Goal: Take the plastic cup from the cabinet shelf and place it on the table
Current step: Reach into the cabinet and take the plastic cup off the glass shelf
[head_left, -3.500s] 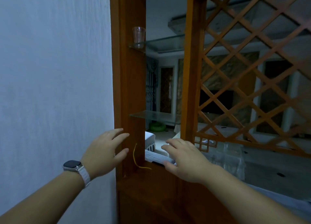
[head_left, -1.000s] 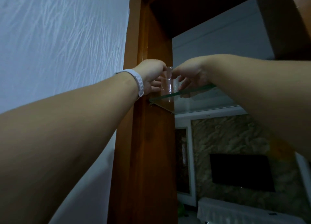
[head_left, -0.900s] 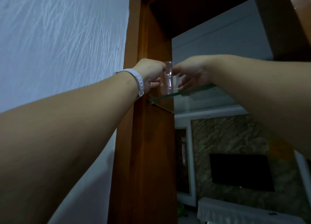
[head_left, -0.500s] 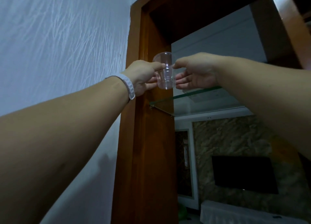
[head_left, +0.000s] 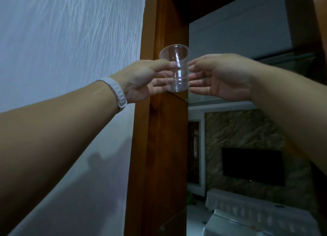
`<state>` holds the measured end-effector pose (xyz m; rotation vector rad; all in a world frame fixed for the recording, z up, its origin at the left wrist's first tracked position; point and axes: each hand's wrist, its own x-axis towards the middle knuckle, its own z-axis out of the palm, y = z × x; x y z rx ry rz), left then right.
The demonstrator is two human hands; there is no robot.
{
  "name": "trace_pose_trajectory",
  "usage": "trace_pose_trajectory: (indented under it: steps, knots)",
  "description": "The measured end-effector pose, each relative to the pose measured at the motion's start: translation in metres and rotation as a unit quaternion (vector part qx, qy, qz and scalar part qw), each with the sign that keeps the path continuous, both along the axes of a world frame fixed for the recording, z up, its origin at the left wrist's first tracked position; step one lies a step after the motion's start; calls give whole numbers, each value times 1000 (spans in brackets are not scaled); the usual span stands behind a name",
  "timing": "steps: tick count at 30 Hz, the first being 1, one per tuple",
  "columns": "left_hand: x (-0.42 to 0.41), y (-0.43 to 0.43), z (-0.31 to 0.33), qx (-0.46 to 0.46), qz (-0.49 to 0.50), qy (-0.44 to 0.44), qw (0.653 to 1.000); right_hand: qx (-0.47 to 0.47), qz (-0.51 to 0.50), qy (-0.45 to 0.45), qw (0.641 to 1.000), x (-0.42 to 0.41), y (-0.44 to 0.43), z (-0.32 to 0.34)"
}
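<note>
A clear plastic cup [head_left: 175,67] is held upright in the air between both my hands, in front of the wooden cabinet post [head_left: 159,147]. My left hand [head_left: 141,80], with a white watch band on the wrist, grips its left side with thumb and fingers. My right hand [head_left: 221,76] touches its right side with the fingertips. The glass shelf [head_left: 203,99] lies just below and behind the cup, mostly hidden by my right hand.
A textured white wall [head_left: 62,49] fills the left. Through the cabinet opening I see a stone-faced wall with a dark television [head_left: 253,166] and a white-covered piece of furniture [head_left: 247,216] below.
The cup has come up off the glass shelf and toward me, held between both hands. One second ago it stood on the shelf with my hands closing around it.
</note>
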<state>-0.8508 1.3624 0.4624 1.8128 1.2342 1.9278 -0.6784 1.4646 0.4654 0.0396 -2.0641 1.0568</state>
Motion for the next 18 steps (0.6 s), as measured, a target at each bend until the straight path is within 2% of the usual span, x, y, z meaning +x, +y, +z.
trace_pose_trajectory:
  steps: [6,18]
  knots:
    - [5,-16,-28,-17,-35,34,999,-60,24,-4,998,0,-8,-31]
    - [12,-26,-93,-46,-109,14,993,-175,12,-23,984,17,-38,-106]
